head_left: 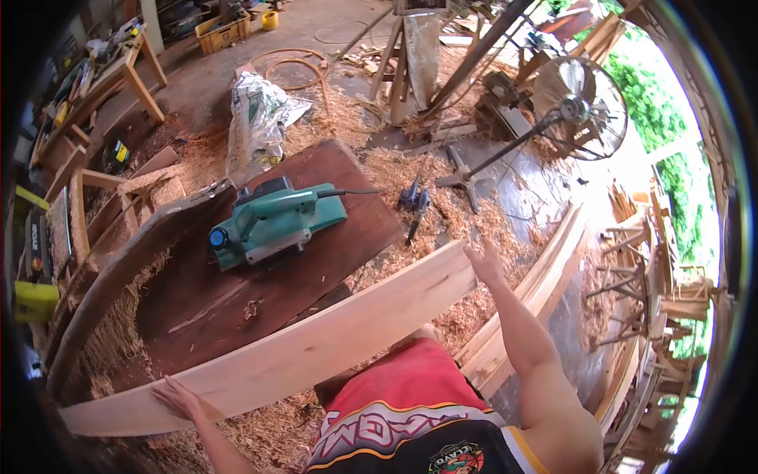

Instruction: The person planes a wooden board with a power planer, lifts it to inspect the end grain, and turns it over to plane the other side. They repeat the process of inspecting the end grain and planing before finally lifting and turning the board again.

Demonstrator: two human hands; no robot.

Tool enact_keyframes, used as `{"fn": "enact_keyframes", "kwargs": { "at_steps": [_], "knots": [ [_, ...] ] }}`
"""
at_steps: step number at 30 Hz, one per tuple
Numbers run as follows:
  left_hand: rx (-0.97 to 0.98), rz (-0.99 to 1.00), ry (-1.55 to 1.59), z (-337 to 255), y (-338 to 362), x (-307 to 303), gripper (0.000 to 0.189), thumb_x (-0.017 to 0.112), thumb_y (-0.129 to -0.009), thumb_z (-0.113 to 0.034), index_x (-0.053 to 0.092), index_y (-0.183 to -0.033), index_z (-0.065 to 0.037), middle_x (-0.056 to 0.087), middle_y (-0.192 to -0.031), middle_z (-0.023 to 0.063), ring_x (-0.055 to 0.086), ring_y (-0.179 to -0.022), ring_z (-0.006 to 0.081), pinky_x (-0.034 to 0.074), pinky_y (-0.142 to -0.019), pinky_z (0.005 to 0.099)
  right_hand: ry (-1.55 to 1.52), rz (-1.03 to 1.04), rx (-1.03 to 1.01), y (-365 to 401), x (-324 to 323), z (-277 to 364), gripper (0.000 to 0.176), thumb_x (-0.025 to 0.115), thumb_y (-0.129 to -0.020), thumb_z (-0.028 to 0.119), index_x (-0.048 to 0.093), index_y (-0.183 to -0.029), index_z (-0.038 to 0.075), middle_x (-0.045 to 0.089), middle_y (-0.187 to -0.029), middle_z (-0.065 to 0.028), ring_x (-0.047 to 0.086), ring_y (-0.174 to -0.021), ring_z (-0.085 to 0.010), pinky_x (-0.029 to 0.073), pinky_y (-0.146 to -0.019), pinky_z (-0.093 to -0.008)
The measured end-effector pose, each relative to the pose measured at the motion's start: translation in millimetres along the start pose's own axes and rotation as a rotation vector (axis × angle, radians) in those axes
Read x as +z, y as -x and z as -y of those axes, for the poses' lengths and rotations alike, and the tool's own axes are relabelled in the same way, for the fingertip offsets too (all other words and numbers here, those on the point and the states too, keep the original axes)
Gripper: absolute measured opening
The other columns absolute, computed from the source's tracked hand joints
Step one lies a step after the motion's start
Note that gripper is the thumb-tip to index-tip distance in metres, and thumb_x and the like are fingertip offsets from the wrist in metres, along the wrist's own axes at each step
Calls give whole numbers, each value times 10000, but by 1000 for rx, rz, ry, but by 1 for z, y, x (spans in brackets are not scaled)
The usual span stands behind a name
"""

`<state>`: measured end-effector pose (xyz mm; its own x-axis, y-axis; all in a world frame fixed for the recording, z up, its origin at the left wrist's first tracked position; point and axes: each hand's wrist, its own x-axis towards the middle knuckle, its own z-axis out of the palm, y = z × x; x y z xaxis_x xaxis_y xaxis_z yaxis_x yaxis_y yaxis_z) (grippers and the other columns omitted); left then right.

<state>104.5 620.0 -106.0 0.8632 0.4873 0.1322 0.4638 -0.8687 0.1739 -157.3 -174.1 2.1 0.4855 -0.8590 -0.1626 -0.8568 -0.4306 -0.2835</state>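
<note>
Two bare hands share one pale board (316,340) in the head view. It slants across the near side of the dark reddish-brown surface (205,296), one end past the near left corner and the other out beyond the right edge, above floor strewn with shavings (458,189). Whether its underside rests on the surface is hidden. The left hand (180,399) lies near the left end with its fingers stretched out rather than curled; the right hand (488,267) grips the far end, fingers bent over its corner.

To handle the piece well, I would judge that both ends want equal support, since such a long, thin board may flex or twist. Keeping the left palm pressed against the wood while the right fingers hold the corner should stop it rolling. The green power planer (280,221) sits toward the far side of the surface, apart from the board, so any swing is best kept clear of its body and its cord (351,191). Loose shavings underneath could tilt the piece.
</note>
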Motion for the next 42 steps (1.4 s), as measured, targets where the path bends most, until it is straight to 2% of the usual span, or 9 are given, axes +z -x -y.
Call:
{"fn": "enact_keyframes", "kwargs": {
  "at_steps": [5,7,12,14,18,24,27,33,42],
  "knots": [
    [-88,78,-110,-32,72,8,803,359,-1005,-604,201,-1572,-58,153,-1635,202,154,-1507,373,177,-1206,506,-585,849,363,-94,37,-42,627,525,-981,505,544,-1320,-22,635,-1214,-167,623,-1098,-273,506,-948,-423],
    [-39,-99,-42,-43,183,42,773,377,-1008,-583,198,-1577,-92,189,-1638,150,200,-1500,350,218,-1190,499,-296,971,36,-124,41,-44,538,558,-981,436,575,-1263,-22,639,-1115,-127,626,-993,-231,542,-850,-400],
    [-934,155,1199,-215,484,94,604,594,-974,-442,442,-1416,-61,533,-1346,114,563,-1124,248,508,-913,402,-485,1304,-112,-138,51,-53,431,728,-879,306,641,-1110,-48,686,-962,-99,652,-838,-169,562,-699,-337],
    [-985,218,1341,-401,541,-38,500,571,-995,-417,503,-1331,-53,596,-1244,118,563,-1143,233,485,-966,403,-558,1464,-97,-136,43,-39,437,780,-835,243,630,-1124,-49,688,-954,-100,658,-843,-170,560,-725,-327],
    [-1168,108,1798,-472,581,-115,491,596,-986,-380,516,-1329,-37,630,-1206,130,641,-1066,272,552,-895,419,-613,1695,-396,-100,-22,18,496,831,-782,167,611,-1164,-61,692,-994,-114,671,-886,-184,555,-810,-331],
    [-864,64,2132,-483,526,-258,820,482,-913,-692,423,-1442,-69,586,-1307,186,618,-1158,358,515,-987,547,-769,1510,-1463,-45,-165,127,468,915,-691,253,648,-969,-13,696,-831,-107,678,-720,-205,547,-677,-332],
    [-22,205,2794,-490,507,-286,852,362,-924,-744,395,-1466,-88,566,-1343,183,603,-1190,353,504,-1001,555,-968,1113,-2034,-7,-230,172,500,956,-602,298,544,-736,48,602,-684,-118,634,-613,-257,490,-541,-364],
    [422,-8,2722,-499,488,-339,813,327,-974,-679,391,-1457,-28,583,-1326,201,629,-1164,332,532,-1009,479,-1091,1122,-2193,32,-292,197,453,945,-644,215,636,-885,-14,687,-811,-36,627,-763,-80,489,-634,-258],
    [103,-227,2587,-504,482,-365,761,284,-1006,-630,446,-1430,-19,605,-1288,216,650,-1121,337,561,-964,474,-1203,1445,-1896,51,-310,196,363,906,-709,132,609,-867,-4,660,-778,-20,585,-714,-44,464,-611,-218]
  ]
}}
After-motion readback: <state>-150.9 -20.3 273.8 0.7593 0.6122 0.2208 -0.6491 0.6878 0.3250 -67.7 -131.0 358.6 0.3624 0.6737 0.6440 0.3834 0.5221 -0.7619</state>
